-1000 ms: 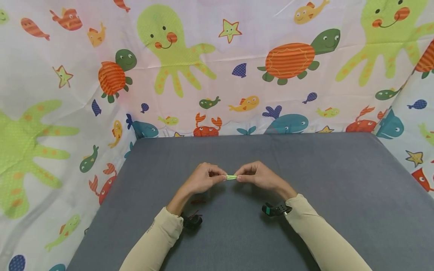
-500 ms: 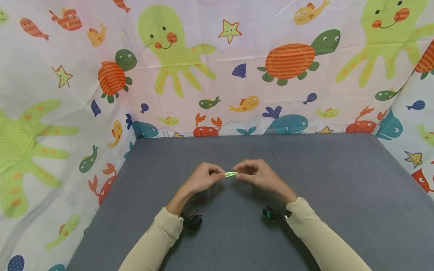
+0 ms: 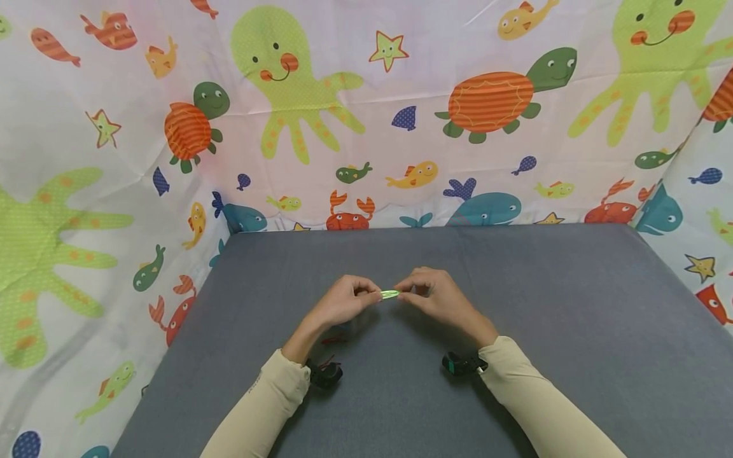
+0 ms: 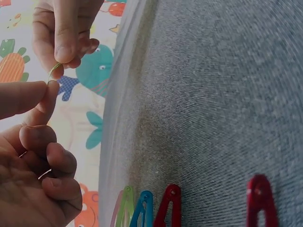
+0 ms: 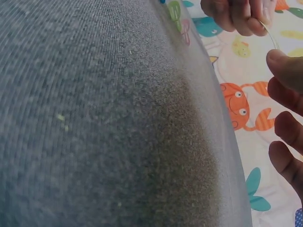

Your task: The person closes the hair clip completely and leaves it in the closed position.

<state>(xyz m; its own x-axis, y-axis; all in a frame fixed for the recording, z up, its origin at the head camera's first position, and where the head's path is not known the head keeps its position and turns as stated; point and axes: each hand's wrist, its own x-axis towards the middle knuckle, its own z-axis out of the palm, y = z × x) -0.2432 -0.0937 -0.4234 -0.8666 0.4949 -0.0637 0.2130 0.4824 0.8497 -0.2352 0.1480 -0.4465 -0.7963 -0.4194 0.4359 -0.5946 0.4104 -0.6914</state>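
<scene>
And here's the clip (image 3: 390,294), pale green, raised over the surface (image 3: 515,388) with a hand at either end. The left hand (image 3: 343,300) grips its left end between thumb and finger; the right hand (image 3: 439,301) pinches its right end. Edge-on in the wrist views, it's bowed (sprung or snapped, I can't tell). That curve is the danger, I'd say: too hard a squeeze on the ends could make it flip, leap free and drop to the surface below. With so little of it pinched on the right, a slip looks likeliest there; a sudden pop could also nip a thumb. And look, on the near side of the clip and off to its left: red clips (image 4: 260,196), a blue clip (image 4: 146,195), a second green clip (image 5: 174,10) and a pink clip (image 5: 184,24). A fall that way could muddle it with its green twin.
</scene>
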